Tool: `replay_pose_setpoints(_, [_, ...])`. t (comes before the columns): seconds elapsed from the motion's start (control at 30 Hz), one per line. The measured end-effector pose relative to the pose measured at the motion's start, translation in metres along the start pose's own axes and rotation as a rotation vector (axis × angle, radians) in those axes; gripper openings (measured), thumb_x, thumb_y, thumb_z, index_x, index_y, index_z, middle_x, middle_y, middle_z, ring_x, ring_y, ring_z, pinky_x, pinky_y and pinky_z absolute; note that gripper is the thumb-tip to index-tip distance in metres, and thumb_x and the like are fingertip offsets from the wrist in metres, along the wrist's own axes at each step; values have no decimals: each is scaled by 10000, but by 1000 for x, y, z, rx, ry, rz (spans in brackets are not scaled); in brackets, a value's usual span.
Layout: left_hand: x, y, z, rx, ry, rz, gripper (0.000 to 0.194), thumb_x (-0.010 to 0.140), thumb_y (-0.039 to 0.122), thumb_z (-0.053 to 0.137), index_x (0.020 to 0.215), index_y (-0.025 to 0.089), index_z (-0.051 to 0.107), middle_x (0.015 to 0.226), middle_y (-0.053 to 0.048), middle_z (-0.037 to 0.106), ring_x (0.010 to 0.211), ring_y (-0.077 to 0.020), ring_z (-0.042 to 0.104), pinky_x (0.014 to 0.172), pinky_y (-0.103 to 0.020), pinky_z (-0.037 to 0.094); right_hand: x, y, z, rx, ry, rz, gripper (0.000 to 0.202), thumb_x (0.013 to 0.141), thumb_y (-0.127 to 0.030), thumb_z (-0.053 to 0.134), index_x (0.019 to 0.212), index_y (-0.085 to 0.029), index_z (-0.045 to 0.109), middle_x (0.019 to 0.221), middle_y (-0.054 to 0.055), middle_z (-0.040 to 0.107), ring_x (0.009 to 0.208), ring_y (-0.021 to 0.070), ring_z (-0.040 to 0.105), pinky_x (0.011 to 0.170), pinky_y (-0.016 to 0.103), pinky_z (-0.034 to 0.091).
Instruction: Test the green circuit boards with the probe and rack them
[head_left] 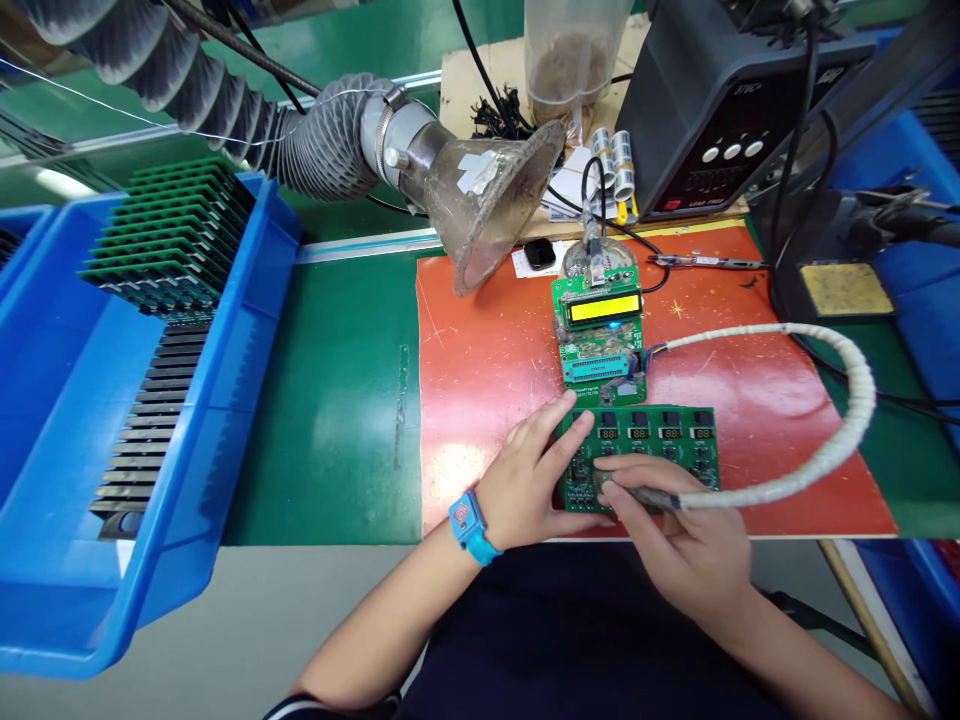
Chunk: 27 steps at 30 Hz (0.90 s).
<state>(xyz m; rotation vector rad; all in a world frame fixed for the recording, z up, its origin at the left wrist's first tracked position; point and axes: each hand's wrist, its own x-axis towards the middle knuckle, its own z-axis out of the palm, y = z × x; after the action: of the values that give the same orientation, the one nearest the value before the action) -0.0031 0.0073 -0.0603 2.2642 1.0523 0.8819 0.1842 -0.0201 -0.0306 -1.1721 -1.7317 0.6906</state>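
Note:
A green circuit board (pixel 656 445) with several small displays lies on the red mat near the table's front edge. My left hand (pixel 534 478) rests on the board's left end with its fingers spread. Between the fingers of my right hand (pixel 679 530) is a probe (pixel 649 496), its tip down on the lower left part of the board. A white wrapped cable (pixel 847 445) loops from the probe to a programmer board (pixel 600 345) just behind. The programmer's screen glows yellow and a blue light shows below it.
A blue bin (pixel 244 400) at the left holds a rack of green boards (pixel 172 230). A fume extraction hood (pixel 499 200) hangs over the mat's back left. At the back right stand a black soldering station (pixel 720 120) and a yellow sponge (pixel 847 288); a soldering iron (pixel 705 262) lies nearby.

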Motion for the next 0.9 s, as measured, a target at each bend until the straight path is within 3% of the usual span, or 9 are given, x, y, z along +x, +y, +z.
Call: replay_pose_setpoints(0.9, [0,0,0,8,11,3,1011,820,539,714,1575,258,104,1588,-186,268,1443,-358,356,1107,-551,432,4,-3,1,-31,14,-42,141,894,-99,623,991,-201,614,936,65,720,881,205,722,749,323,638])
